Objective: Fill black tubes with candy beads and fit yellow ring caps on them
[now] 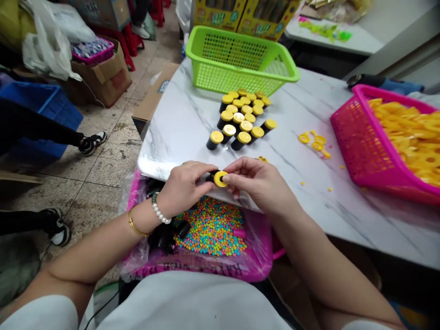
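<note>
My left hand (pixel 184 187) is closed around a small black tube (pixel 210 177) at the table's near edge. My right hand (pixel 258 182) pinches a yellow cap (pixel 220 178) against the tube's end. Below both hands, on my lap, sits a pink basket (pixel 256 266) lined with plastic and filled with tiny multicoloured candy beads (pixel 213 228) and several loose black tubes (pixel 167 236). Farther up the marble table (pixel 343 192) stands a cluster of several black tubes with yellow caps (pixel 242 118).
A green basket (pixel 240 59) stands at the table's far edge. A pink basket (pixel 378 156) of yellow caps is at the right, with a few loose yellow caps (pixel 314 141) beside it. Other people's legs and shoes (pixel 91 142) are on the floor at left, near boxes and a blue crate (pixel 44 110).
</note>
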Action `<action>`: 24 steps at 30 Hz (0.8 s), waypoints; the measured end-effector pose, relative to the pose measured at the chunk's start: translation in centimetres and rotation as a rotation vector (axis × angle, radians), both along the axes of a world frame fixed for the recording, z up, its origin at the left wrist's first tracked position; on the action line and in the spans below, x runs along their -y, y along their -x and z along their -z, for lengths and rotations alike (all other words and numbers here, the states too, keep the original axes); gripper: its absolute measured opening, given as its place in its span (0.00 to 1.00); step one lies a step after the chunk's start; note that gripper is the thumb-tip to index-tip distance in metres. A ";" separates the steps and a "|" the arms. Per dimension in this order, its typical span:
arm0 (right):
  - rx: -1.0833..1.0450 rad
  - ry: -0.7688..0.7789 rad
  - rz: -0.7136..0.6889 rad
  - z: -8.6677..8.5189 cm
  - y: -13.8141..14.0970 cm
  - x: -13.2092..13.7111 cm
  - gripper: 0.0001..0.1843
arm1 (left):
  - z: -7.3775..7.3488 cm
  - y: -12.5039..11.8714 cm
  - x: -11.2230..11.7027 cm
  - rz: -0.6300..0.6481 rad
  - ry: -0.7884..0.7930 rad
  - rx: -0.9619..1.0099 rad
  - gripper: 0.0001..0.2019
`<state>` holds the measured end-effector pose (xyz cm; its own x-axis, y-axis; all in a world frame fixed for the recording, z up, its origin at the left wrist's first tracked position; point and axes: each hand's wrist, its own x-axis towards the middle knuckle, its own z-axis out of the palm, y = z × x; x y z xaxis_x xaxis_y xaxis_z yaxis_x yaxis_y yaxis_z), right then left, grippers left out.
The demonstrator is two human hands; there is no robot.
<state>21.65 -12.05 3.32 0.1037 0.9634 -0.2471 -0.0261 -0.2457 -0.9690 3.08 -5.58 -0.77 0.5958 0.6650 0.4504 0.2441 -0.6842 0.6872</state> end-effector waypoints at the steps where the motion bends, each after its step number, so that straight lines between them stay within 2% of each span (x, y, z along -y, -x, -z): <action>1: 0.017 0.015 -0.014 0.2 0.0 -0.6 0.15 | 0.1 0.0 0.0 0.008 0.010 0.004 0.12; 4: 0.042 0.047 -0.029 0.6 0.0 -1.6 0.17 | 0.0 0.1 0.0 0.013 0.032 0.008 0.12; 7: 0.017 0.087 -0.046 0.5 0.0 -1.7 0.19 | -0.7 0.2 0.0 0.034 0.071 -0.025 0.12; 9: -0.012 0.124 -0.071 0.4 0.0 -1.7 0.20 | -1.5 0.2 0.0 0.055 0.190 -0.049 0.11; 13: -0.064 0.193 -0.103 0.3 0.3 -1.6 0.25 | -3.1 -0.2 -0.1 0.090 0.575 -0.145 0.14; 15: -0.074 0.193 -0.110 0.5 0.4 -1.5 0.26 | -3.4 -0.6 -0.2 0.063 0.653 -0.164 0.15; 19: -0.097 0.097 -0.074 1.2 0.5 -1.1 0.23 | -3.2 -0.9 -0.1 0.018 0.613 -0.150 0.13; 24: -0.139 0.051 -0.079 1.7 0.4 -0.6 0.19 | -2.1 -0.2 0.8 0.042 0.443 -0.134 0.11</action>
<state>21.24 -11.43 1.58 -0.0106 0.9530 -0.3028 -0.1373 -0.3013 -0.9436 3.32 -6.43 1.37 0.6599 0.7500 0.0457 0.3291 -0.3431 0.8798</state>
